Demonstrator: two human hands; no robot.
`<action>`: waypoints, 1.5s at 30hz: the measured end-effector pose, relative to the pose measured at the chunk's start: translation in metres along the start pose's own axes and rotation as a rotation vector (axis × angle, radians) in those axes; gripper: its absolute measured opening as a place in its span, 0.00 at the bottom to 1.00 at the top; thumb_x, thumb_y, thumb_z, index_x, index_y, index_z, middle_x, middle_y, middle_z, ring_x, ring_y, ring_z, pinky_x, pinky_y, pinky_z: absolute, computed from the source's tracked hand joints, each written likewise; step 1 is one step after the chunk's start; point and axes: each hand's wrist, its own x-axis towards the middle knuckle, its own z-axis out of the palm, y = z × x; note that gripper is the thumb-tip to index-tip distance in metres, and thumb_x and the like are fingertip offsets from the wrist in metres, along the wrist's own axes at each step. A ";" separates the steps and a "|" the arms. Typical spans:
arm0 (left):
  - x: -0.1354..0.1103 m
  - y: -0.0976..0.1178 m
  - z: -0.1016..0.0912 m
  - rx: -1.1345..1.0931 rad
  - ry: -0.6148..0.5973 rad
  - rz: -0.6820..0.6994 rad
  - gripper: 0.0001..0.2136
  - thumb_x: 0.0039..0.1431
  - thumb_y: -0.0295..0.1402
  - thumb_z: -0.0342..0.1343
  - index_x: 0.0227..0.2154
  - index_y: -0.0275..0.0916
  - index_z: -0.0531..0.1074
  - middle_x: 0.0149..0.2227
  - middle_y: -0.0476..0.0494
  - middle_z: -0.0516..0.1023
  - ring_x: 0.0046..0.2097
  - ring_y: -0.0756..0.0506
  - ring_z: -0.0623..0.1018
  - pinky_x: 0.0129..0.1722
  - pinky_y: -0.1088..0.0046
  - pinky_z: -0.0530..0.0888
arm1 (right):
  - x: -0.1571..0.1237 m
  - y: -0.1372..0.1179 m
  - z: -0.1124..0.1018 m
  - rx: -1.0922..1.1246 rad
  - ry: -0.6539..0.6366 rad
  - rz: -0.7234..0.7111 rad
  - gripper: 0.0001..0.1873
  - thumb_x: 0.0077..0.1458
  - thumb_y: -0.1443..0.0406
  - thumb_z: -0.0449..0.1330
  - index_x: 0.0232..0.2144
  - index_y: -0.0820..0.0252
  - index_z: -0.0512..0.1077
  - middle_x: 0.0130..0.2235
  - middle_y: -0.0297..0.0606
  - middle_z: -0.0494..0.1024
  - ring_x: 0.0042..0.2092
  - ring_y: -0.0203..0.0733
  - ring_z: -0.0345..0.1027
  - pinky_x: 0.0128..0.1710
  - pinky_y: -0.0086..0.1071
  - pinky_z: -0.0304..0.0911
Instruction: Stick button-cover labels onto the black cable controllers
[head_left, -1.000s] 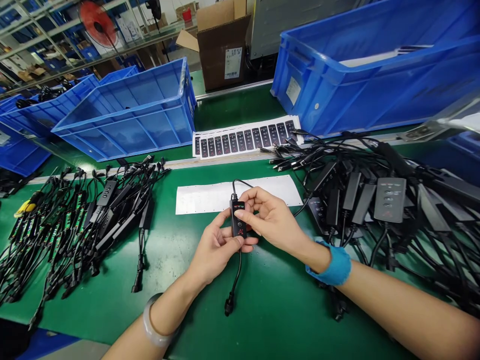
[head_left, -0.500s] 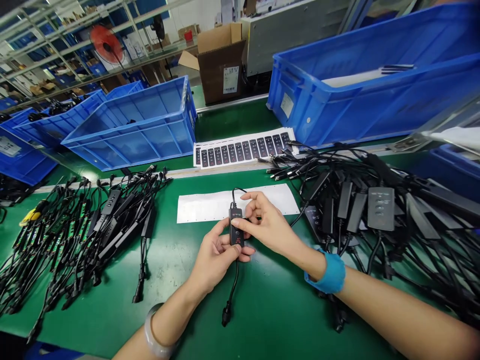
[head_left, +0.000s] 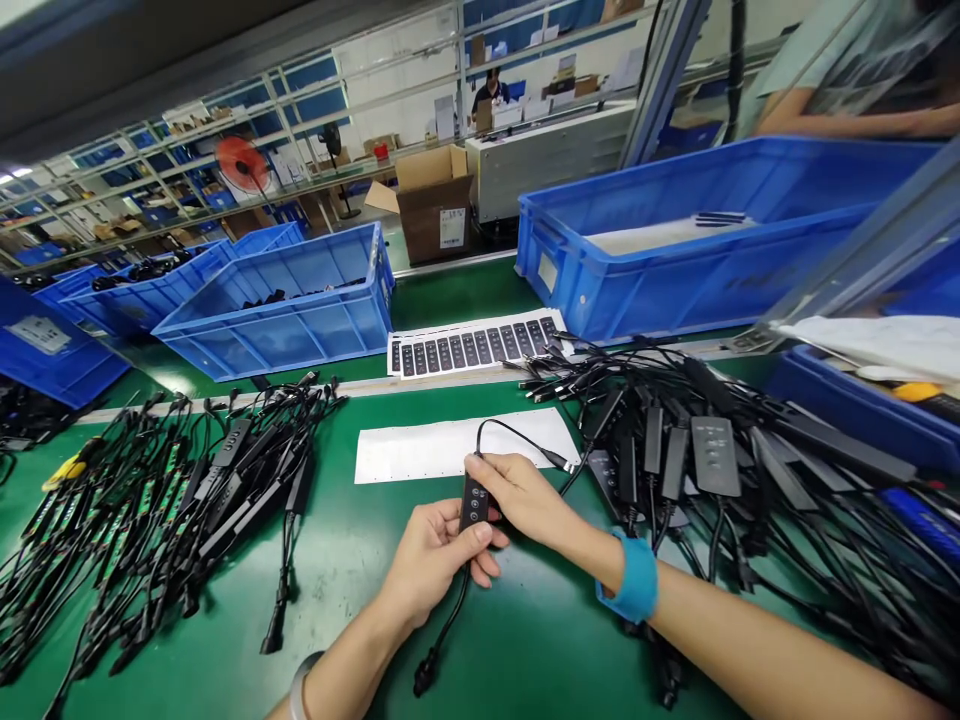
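Note:
A small black inline cable controller (head_left: 474, 500) with round button marks is held between both hands above the green table. My left hand (head_left: 435, 550) grips its lower end, thumb on the front edge. At the upper end, my right hand (head_left: 525, 495) is closed round the controller's side and top. One cable loops from the top to a plug (head_left: 559, 460) near the right hand; another hangs below to a black round connector (head_left: 425, 672). Behind the hands lies a white backing strip (head_left: 420, 450). Farther back are sheets of black button labels (head_left: 472, 347).
Cables with bare green circuit boards and black housings (head_left: 225, 470) lie left. A heap of black controllers and cables (head_left: 675, 450) lies right. Blue bins (head_left: 285, 325) and a larger blue bin (head_left: 675, 290) stand behind. A person's arm (head_left: 847, 120) shows at upper right.
The controller has turned, its face now angled aside. My right hand has shifted from its front to grip its upper end. The head view has tilted up.

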 end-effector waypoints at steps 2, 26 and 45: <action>-0.001 0.000 0.002 -0.014 0.020 -0.002 0.23 0.50 0.46 0.65 0.40 0.29 0.73 0.30 0.40 0.79 0.24 0.52 0.75 0.24 0.79 0.72 | 0.000 -0.002 -0.001 0.002 0.041 0.005 0.32 0.61 0.46 0.43 0.17 0.61 0.66 0.17 0.34 0.66 0.21 0.35 0.60 0.22 0.29 0.54; 0.006 0.008 -0.025 0.389 0.142 0.232 0.27 0.55 0.55 0.53 0.45 0.36 0.74 0.40 0.37 0.80 0.37 0.45 0.77 0.35 0.71 0.74 | -0.044 -0.115 -0.159 -0.837 0.647 -0.449 0.25 0.62 0.62 0.47 0.60 0.61 0.58 0.50 0.47 0.75 0.49 0.50 0.70 0.48 0.42 0.65; 0.009 -0.010 -0.038 0.884 0.358 0.750 0.13 0.63 0.40 0.50 0.43 0.42 0.76 0.39 0.40 0.80 0.36 0.45 0.79 0.35 0.72 0.77 | 0.073 -0.054 -0.027 -1.367 -0.173 -0.389 0.17 0.45 0.58 0.71 0.34 0.62 0.75 0.35 0.40 0.75 0.38 0.45 0.71 0.33 0.30 0.65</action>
